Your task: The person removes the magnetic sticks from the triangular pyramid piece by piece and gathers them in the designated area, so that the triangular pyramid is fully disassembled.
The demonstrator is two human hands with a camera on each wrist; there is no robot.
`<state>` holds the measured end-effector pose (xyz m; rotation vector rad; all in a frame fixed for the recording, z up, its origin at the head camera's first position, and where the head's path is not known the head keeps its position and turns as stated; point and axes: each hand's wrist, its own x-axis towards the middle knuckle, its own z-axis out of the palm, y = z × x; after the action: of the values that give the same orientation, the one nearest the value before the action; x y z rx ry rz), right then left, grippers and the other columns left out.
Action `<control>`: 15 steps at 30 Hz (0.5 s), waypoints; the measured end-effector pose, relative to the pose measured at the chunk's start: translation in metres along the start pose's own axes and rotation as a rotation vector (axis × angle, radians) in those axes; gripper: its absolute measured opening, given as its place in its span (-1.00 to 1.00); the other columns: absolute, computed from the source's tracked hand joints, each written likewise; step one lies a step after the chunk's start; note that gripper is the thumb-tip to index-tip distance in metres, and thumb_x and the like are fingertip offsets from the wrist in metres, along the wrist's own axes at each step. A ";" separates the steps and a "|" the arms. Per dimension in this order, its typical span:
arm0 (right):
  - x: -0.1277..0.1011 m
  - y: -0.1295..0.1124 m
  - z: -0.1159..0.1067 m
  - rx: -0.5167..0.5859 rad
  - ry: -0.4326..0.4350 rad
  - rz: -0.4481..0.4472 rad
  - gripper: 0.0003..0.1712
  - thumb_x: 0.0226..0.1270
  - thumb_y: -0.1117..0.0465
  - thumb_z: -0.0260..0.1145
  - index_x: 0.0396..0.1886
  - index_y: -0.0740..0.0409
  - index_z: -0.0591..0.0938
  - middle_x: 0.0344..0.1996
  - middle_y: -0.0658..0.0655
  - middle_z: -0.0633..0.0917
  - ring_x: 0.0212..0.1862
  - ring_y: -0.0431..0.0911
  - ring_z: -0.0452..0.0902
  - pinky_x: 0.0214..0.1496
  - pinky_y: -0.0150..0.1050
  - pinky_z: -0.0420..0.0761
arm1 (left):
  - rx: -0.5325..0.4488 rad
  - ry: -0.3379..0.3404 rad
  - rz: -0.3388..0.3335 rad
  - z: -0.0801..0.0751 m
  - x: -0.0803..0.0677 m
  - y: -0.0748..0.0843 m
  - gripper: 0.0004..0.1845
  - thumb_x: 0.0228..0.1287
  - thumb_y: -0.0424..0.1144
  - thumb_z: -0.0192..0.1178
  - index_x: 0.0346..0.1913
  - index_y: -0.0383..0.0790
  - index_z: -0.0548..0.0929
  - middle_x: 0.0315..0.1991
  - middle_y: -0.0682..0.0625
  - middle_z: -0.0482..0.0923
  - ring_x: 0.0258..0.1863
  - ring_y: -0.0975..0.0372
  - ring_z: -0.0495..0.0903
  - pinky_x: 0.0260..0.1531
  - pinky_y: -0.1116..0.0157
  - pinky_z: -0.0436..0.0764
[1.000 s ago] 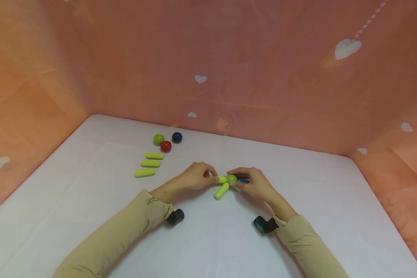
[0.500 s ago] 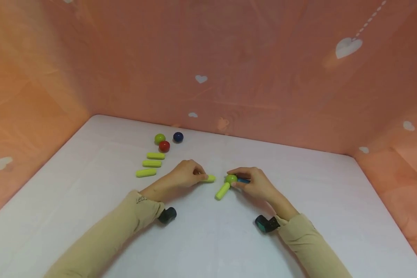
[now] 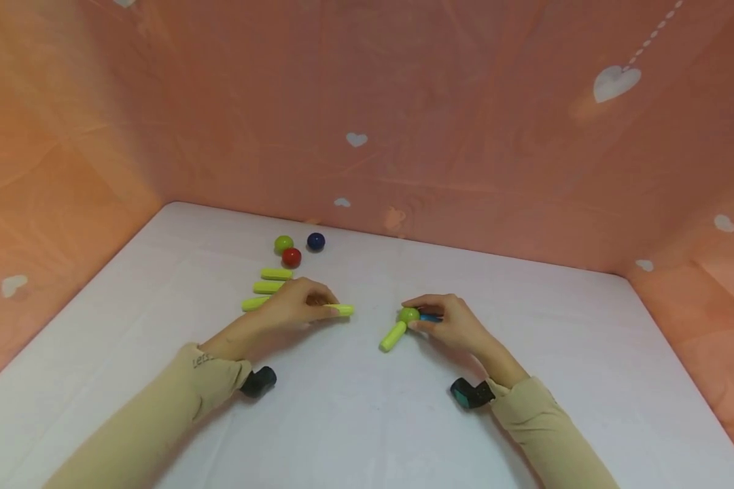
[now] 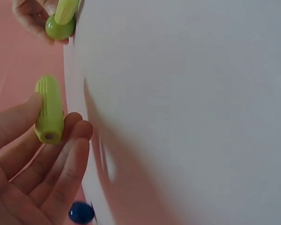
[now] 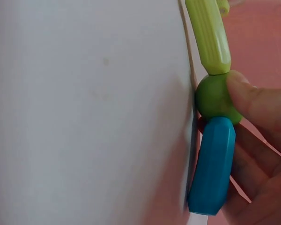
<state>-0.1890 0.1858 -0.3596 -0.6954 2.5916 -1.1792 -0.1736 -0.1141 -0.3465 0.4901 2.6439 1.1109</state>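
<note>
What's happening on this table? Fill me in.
A person is working with toy sticks and balls on a white table. The left hand pinches a loose yellow-green stick near three spare sticks. The right hand holds a green ball joined to a blue stick and another yellow-green stick. Three balls sit farther back.

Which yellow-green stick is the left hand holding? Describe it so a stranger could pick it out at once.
Start at the white table between the pink walls and find the left hand near the middle. The yellow-green stick pokes out of its fingers toward the right hand. Unlike the three loose sticks behind that hand, it is pinched, and unlike the joined stick, no green ball is attached.
</note>
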 end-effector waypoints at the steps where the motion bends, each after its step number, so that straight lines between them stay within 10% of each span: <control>1: 0.000 0.000 0.000 0.003 -0.003 -0.003 -0.63 0.23 0.30 0.36 0.06 0.20 0.65 0.05 0.19 0.66 0.10 0.06 0.59 0.16 -0.01 0.55 | -0.007 0.005 0.006 -0.003 -0.004 -0.002 -0.79 0.23 -0.17 0.29 -0.14 -0.19 0.71 -0.23 0.05 0.67 -0.22 0.23 0.55 -0.14 0.27 0.53; 15: 0.004 -0.001 -0.001 -0.006 -0.019 0.004 -0.62 0.22 0.30 0.36 0.06 0.21 0.65 0.06 0.21 0.65 0.09 0.08 0.59 0.15 -0.02 0.55 | 0.032 0.186 0.012 -0.040 -0.045 -0.033 -0.80 0.11 -0.26 0.38 -0.18 -0.19 0.72 -0.01 -0.17 0.62 -0.25 0.17 0.62 -0.22 0.27 0.59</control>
<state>-0.1928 0.1839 -0.3579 -0.6995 2.5806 -1.1584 -0.1532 -0.1788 -0.3396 0.4282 2.8248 1.1721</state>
